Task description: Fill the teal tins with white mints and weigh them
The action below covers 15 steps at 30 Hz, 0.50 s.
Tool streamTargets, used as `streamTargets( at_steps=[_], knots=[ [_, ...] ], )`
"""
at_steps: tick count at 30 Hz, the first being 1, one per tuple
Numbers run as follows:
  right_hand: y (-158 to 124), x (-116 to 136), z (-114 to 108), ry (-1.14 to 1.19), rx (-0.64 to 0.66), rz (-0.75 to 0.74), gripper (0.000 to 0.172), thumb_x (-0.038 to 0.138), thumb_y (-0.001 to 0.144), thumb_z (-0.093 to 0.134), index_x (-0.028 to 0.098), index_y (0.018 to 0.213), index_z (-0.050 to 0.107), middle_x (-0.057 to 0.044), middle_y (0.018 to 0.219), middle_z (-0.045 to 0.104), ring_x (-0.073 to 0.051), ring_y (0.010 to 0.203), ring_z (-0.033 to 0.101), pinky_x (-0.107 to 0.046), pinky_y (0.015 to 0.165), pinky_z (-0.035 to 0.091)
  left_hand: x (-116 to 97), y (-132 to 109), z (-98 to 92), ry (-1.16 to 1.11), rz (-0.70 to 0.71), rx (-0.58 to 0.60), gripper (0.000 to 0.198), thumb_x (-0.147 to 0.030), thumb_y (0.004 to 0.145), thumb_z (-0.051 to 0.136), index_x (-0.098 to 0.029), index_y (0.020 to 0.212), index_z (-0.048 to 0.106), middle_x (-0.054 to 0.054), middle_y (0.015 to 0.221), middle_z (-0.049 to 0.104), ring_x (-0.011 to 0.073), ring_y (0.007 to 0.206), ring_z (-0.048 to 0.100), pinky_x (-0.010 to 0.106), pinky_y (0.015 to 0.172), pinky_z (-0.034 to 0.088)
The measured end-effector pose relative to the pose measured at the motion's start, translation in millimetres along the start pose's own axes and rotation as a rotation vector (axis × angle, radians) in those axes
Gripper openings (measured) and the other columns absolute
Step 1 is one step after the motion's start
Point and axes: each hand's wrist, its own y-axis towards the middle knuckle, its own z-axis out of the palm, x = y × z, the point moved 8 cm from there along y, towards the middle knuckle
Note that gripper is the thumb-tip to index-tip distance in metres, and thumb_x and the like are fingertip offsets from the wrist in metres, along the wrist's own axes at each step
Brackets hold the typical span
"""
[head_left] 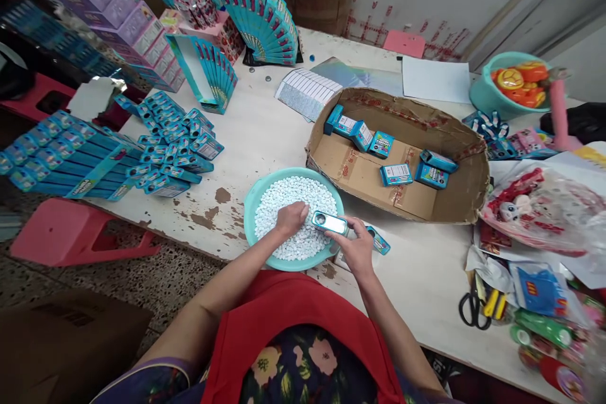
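My right hand [358,246] grips a small blue box [334,224] with a pale window and a dark round hole at its left end, held over the right side of a turquoise basin [250,218]. Small white pellets [288,246] fill much of the basin. Over them, just left of the box, my left hand [292,219] is closed; whatever its fingers hold is hidden. Another blue box [379,240] lies on the table behind my right hand, partly covered by it.
Beyond the basin stands a cut-down cardboard carton [360,170] with several blue boxes inside. Many similar boxes [165,145] are heaped at left. Scissors [473,312] and plastic packets lie at right. A turquoise bucket [492,91] stands at far right, a pink stool [71,233] at lower left.
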Motion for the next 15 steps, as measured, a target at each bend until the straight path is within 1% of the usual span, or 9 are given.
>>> streamTargets(
  at_steps=[2,4,6,7,8,10,11,13,15],
  knots=[
    [-1,4,-1,-0.032,-0.005,-0.029,0.04,0.046,0.065,0.077,0.021,0.094,0.068,-0.004,0.092,0.066,-0.021,0.089,0.059,-0.036,0.081,0.045,0,3,-14.7,-0.151,-0.076,-0.068,0.032,-0.041,0.082,0.047,-0.02,0.057,0.046,0.001,0.056,0.046,0.0147,0.055,0.047,0.025,0.057,0.036],
    [-1,9,1,-0.065,-0.009,-0.068,0.039,0.046,0.066,0.077,0.022,0.095,0.067,-0.004,0.093,0.066,-0.022,0.089,0.059,-0.036,0.081,0.046,-9,1,-28.2,-0.452,-0.156,-0.111,0.035,-0.046,0.083,0.044,-0.019,0.061,0.048,-0.002,0.051,0.042,0.0111,0.044,0.038,0.023,0.047,0.03],
    [-2,13,8,-0.098,-0.003,-0.107,0.039,0.046,0.067,0.076,0.023,0.096,0.067,-0.004,0.093,0.066,-0.022,0.089,0.059,-0.036,0.081,0.046,-28,-6,-35.3,-0.845,-0.206,-0.105,0.033,-0.048,0.081,0.049,-0.019,0.064,0.049,-0.004,0.048,0.039,0.0088,0.038,0.033,0.022,0.04,0.025],
    [-2,15,13,-0.11,0.009,-0.125,0.039,0.046,0.067,0.076,0.023,0.097,0.067,-0.005,0.093,0.066,-0.022,0.09,0.059,-0.037,0.081,0.046,-41,-10,-37.5,-0.997,-0.202,-0.086,0.032,-0.047,0.079,0.052,-0.019,0.064,0.049,-0.003,0.049,0.04,0.0084,0.038,0.034,0.021,0.039,0.025],
    [-2,18,18,-0.116,0.027,-0.141,0.039,0.047,0.068,0.076,0.023,0.097,0.067,-0.005,0.093,0.067,-0.022,0.091,0.059,-0.037,0.082,0.046,-55,-13,-40.1,-1.084,-0.176,-0.067,0.03,-0.045,0.079,0.054,-0.018,0.065,0.049,-0.003,0.051,0.042,0.0083,0.039,0.037,0.021,0.039,0.027],
    [-3,22,30,-0.113,0.065,-0.171,0.039,0.047,0.068,0.076,0.023,0.097,0.067,-0.005,0.093,0.067,-0.023,0.092,0.059,-0.037,0.082,0.046,-75,-19,-47.0,-1.153,-0.122,-0.093,0.028,-0.04,0.077,0.058,-0.018,0.065,0.048,-0.001,0.057,0.048,0.0083,0.045,0.044,0.021,0.043,0.034],
    [-3,25,35,-0.109,0.077,-0.181,0.038,0.046,0.068,0.076,0.023,0.097,0.067,-0.005,0.093,0.067,-0.022,0.092,0.059,-0.037,0.082,0.046,-81,-20,-50.3,-1.162,-0.103,-0.129,0.027,-0.038,0.076,0.06,-0.018,0.065,0.047,-0.001,0.06,0.05,0.0082,0.047,0.046,0.021,0.044,0.036],
    [-3,28,40,-0.108,0.081,-0.193,0.036,0.045,0.069,0.076,0.023,0.096,0.067,-0.004,0.093,0.068,-0.022,0.092,0.059,-0.036,0.082,0.046,-83,-21,-53.5,-1.169,-0.093,-0.194,0.029,-0.036,0.074,0.065,-0.018,0.065,0.045,-0.003,0.059,0.047,0.0073,0.048,0.046,0.02,0.046,0.037],
    [-2,31,41,-0.108,0.073,-0.194,0.033,0.042,0.071,0.075,0.023,0.095,0.067,-0.004,0.092,0.068,-0.021,0.091,0.059,-0.035,0.082,0.046,-81,-20,-52.0,-1.184,-0.114,-0.215,0.032,-0.037,0.074,0.068,-0.018,0.065,0.043,-0.005,0.055,0.041,0.006,0.045,0.042,0.019,0.043,0.034]
  ],
)
